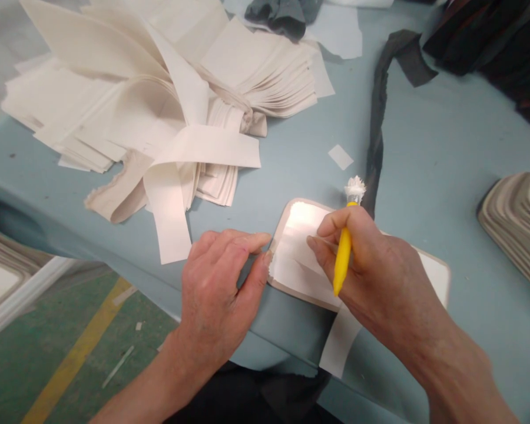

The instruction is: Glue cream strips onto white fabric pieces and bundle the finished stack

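Note:
A flat white panel (291, 259) with rounded corners and a beige rim lies at the table's front edge. The thumb and index finger of my left hand (223, 280) are pinched at its left rim. My right hand (375, 265) is over the panel, partly covering it. A yellow-handled brush (343, 259) is tucked in its fingers, white-crusted bristles pointing up and away. Thumb and fingertip come close together above the white surface; whether anything thin is between them I cannot make out. A white strip (341, 341) hangs down from beneath the panel's front edge.
Piles of cream sheets and strips (203, 144) spread over the table's left and back. A dark fabric strip (377, 118) runs behind my right hand. Stacked beige-edged panels (521, 218) stand at the right, dark material (490, 47) at the back right. A small white scrap (340, 157) lies mid-table.

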Demonstrator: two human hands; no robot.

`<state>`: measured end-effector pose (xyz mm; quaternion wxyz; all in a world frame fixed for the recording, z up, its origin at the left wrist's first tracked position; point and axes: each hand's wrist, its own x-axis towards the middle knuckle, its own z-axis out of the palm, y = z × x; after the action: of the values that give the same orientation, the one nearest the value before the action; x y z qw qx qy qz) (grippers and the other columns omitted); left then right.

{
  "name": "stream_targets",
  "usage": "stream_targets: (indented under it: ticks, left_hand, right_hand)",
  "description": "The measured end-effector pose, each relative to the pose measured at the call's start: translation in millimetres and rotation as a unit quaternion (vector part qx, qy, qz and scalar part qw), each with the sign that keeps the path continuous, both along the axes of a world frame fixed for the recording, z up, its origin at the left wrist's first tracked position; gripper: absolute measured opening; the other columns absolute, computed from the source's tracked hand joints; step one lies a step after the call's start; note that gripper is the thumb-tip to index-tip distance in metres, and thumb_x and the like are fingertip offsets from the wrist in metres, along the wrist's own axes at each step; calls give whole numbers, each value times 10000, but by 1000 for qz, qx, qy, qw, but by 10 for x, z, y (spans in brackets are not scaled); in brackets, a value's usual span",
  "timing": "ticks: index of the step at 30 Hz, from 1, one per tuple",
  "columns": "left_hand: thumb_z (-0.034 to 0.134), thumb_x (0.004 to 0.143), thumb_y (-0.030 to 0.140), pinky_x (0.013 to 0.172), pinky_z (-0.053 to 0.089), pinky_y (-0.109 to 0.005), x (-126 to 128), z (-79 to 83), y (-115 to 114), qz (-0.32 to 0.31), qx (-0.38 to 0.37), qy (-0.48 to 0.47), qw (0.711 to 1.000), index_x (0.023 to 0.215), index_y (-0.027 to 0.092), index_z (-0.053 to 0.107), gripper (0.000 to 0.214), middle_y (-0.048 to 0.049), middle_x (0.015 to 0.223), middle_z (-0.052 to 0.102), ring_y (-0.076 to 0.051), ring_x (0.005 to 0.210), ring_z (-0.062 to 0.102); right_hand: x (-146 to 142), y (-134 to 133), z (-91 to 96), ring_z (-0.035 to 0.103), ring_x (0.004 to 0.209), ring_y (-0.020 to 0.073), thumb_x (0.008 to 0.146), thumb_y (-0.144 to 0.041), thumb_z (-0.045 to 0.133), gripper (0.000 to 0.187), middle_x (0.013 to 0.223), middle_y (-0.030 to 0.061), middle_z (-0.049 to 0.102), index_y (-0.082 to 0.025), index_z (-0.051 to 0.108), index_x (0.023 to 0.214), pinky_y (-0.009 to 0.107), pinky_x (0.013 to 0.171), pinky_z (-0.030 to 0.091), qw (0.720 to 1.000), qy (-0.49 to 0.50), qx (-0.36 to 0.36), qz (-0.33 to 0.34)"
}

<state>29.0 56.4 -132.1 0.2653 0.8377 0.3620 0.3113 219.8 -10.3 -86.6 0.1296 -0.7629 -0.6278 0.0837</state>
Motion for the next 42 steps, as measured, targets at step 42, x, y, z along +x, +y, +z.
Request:
stream_targets:
  ticks: [42]
  left_hand:
    - [563, 1035, 226, 773, 417, -399, 201, -42, 117, -54, 74, 156, 983, 1200, 239, 764, 260, -49, 970, 754, -248, 880, 658]
  right_hand:
    - [617, -907, 43, 607, 548, 185, 931, -340, 657, 131, 771, -35, 667, -293, 535, 940, 301, 545, 394, 989, 41, 40, -135]
